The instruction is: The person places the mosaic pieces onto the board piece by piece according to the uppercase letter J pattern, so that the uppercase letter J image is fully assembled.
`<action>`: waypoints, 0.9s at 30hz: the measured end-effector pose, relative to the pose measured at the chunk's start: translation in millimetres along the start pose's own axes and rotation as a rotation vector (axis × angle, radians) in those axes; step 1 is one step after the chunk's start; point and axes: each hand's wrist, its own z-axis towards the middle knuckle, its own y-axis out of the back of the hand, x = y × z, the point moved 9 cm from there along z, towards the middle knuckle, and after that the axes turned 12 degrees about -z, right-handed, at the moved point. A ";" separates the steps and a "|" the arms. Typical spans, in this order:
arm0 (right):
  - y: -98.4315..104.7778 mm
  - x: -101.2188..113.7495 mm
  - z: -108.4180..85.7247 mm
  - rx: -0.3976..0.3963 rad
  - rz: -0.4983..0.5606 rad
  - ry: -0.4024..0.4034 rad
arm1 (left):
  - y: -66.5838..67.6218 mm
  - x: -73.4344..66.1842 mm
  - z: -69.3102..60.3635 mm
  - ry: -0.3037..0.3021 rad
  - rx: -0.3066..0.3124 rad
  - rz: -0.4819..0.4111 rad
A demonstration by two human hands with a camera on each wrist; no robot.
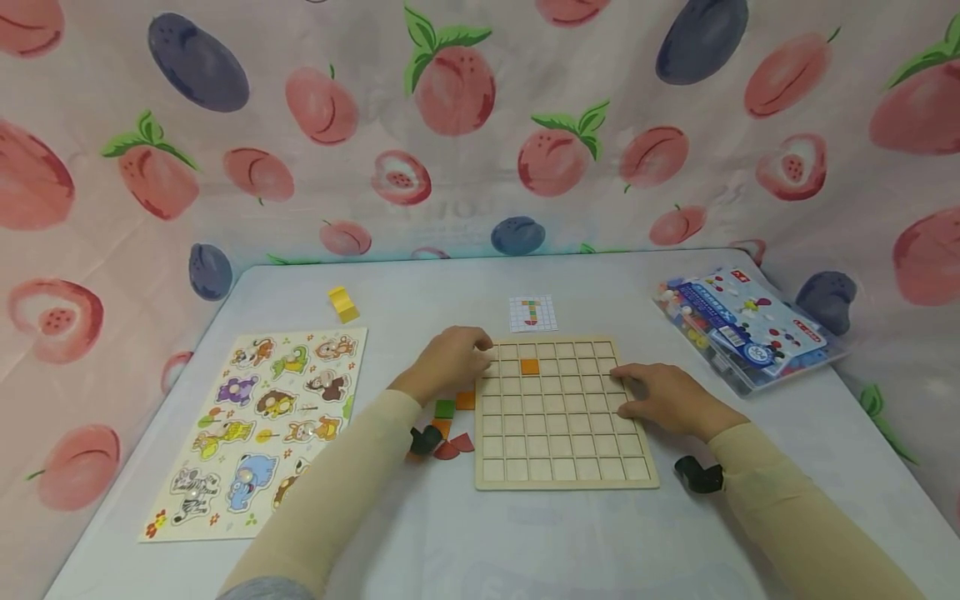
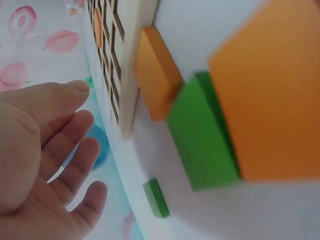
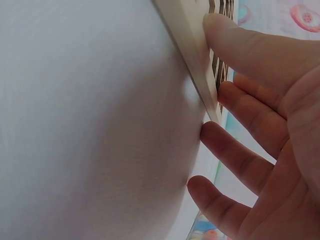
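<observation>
A wooden grid board [image 1: 566, 487] lies flat on the table, with one orange square tile [image 1: 530, 367] in a cell of its upper part. My left hand [image 1: 452, 360] is over the board's upper left corner; its fingers are loosely bent and hold nothing in the left wrist view. Below it, beside the board's left edge, lie an orange tile [image 1: 466, 401], a green tile [image 1: 444, 409] and red pieces [image 1: 447, 451]. My right hand [image 1: 669, 398] is at the board's right edge. The thumb [image 3: 235, 42] touches the board's face, and the other fingers are spread along the edge.
A small pattern card [image 1: 532, 313] lies behind the board. Yellow blocks [image 1: 343, 305] sit at the back left, above an animal puzzle board [image 1: 300, 340]. A clear plastic box [image 1: 750, 325] with a printed blue label stands at the back right.
</observation>
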 end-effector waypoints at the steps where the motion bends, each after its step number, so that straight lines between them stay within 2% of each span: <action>1: 0.0 0.1 0.0 0.000 0.002 0.001 | 1.2 1.6 -0.7 -0.002 -0.006 0.002; 9: -0.1 0.4 0.0 0.000 0.010 0.000 | 12.2 16.2 -5.5 0.007 -0.039 -0.019; 19: -0.2 0.8 -0.4 -0.002 0.004 0.000 | 23.4 35.2 -8.6 0.033 -0.042 -0.012; 27: 0.6 1.5 -0.2 -0.021 -0.015 0.010 | 27.4 51.6 -9.9 0.068 -0.033 -0.017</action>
